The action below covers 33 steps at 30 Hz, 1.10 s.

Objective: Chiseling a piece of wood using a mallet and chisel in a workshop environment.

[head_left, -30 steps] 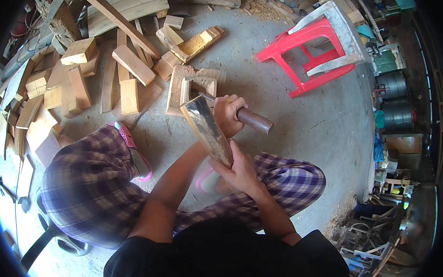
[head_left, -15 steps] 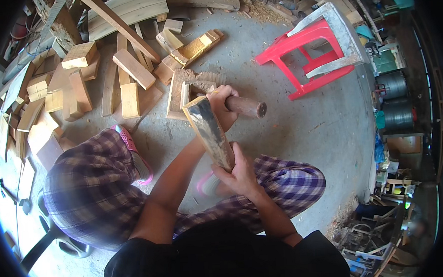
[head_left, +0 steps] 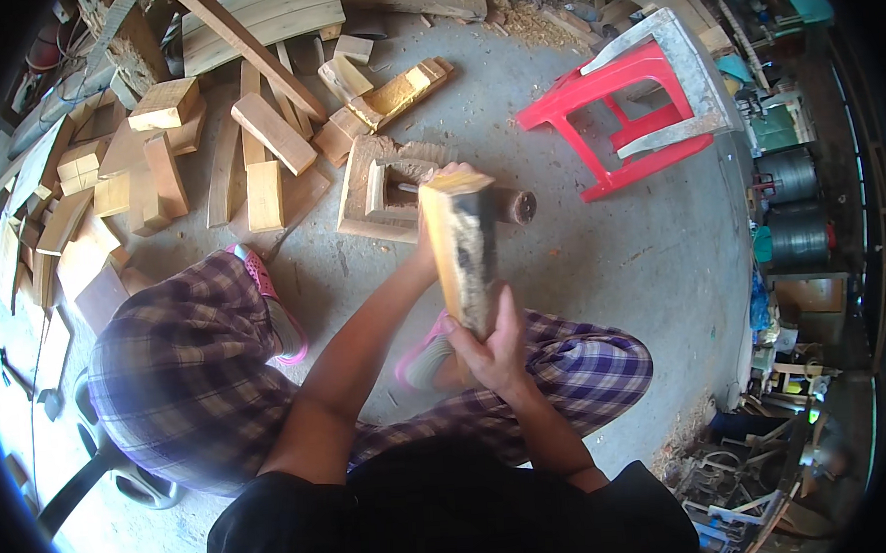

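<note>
My right hand [head_left: 492, 344] grips the lower end of a wood block [head_left: 464, 250], yellowish on one side and dark and blotchy on another. The block is tilted up in front of my left hand [head_left: 450, 170] and hides most of it. Only some of the left hand's fingers and its wrist show; they seem to be closed round a brown round wooden bar [head_left: 514, 206], whose far end sticks out to the right. Just left of that hand, a squarish wooden piece with a hollow [head_left: 364, 196] lies on the floor.
Many cut wood blocks [head_left: 162, 171] are heaped at the left and far left. A yellow-edged piece [head_left: 403, 93] lies beyond the hollowed one. To the right a red plastic stool [head_left: 605, 118] lies on its side. Cluttered shelves [head_left: 793, 258] line the right edge.
The wood block has swung rightward and stands more upright, now covering much of my left hand and the round bar. My right hand has shifted slightly right with it.
</note>
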### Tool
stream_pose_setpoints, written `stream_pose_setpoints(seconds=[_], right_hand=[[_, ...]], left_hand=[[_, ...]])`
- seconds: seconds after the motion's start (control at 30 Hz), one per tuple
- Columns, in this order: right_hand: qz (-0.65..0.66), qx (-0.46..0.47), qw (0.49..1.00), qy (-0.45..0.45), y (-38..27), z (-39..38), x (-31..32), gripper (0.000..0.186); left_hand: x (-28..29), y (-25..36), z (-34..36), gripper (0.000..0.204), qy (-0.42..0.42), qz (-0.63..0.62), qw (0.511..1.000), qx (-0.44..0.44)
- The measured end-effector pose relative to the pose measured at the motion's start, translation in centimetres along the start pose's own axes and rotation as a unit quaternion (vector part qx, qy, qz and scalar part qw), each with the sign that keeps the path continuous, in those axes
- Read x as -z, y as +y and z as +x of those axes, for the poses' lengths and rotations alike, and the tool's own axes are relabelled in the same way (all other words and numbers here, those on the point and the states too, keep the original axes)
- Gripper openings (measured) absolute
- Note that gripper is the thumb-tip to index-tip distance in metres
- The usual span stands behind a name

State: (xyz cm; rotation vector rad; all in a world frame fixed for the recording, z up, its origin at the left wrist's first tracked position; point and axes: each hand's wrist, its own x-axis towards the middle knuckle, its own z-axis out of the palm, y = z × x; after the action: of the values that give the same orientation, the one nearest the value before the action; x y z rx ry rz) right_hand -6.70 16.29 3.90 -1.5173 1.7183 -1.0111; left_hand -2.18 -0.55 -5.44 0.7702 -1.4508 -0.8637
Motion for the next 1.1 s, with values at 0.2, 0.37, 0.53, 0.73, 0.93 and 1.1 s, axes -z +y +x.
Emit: stream_pose_setpoints(seconds=[0.2, 0.37, 0.53, 0.73, 0.93, 1.1], right_hand=[[-0.064, -0.076, 0.994, -0.038, -1.3, 1.5, 0.5, 0.048], [0.027, -0.003, 0.999, 0.041, -0.3, 0.0, 0.3, 0.051], [-0.021, -0.022, 0.999, -0.016, -2.9, 1.7, -0.7, 0.047], [0.002, 0.026, 0.999, 0.038, -0.2, 0.0, 0.4, 0.049], [-0.042, -0.021, 0.999, 0.023, -1.8, 1.9, 0.6, 0.046], [-0.024, 0.001, 0.999, 0.032, -0.1, 0.2, 0.5, 0.049]], left_hand=[[-0.4, -1.5, -1.2, 0.034, 0.059, 0.010, 0.998, 0.021], [-0.3, -0.6, -1.2, 0.024, 0.049, -0.244, 0.959, 0.139], [0.7, -6.7, -3.9, 0.039, 0.104, -0.278, 0.924, 0.241], [-0.6, -2.0, -2.1, 0.028, 0.020, -0.142, 0.982, 0.124], [0.5, -1.1, -2.2, 0.032, -0.004, -0.029, 0.993, 0.113], [-1.2, -3.5, -3.5, 0.040, 0.037, -0.209, 0.953, 0.218]])
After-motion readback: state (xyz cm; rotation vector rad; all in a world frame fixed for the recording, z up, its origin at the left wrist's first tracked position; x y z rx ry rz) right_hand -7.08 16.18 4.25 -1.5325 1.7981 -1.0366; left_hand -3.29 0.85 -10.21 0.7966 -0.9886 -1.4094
